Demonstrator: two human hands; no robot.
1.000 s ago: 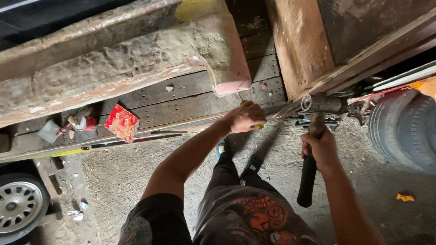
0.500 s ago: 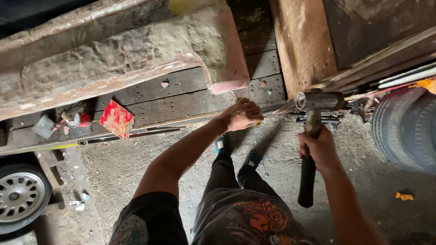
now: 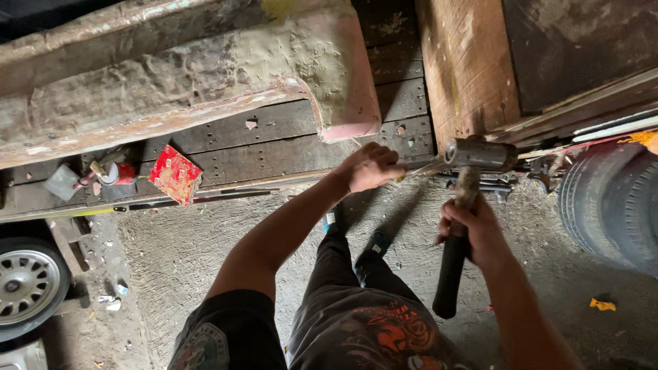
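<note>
- Right hand, right of centre, is wrapped tight around the dark handle of a hammer; the metal head sits at the edge of the plank deck.
- Left hand, centre frame, is closed on a thin metal rod that points at the hammer head.
- Upper left: a rough, filler-coated body panel lies on the deck.
- A red packet and a small can rest at left.
- Ground is gritty concrete; a tyre at right, an alloy wheel at lower left.
</note>
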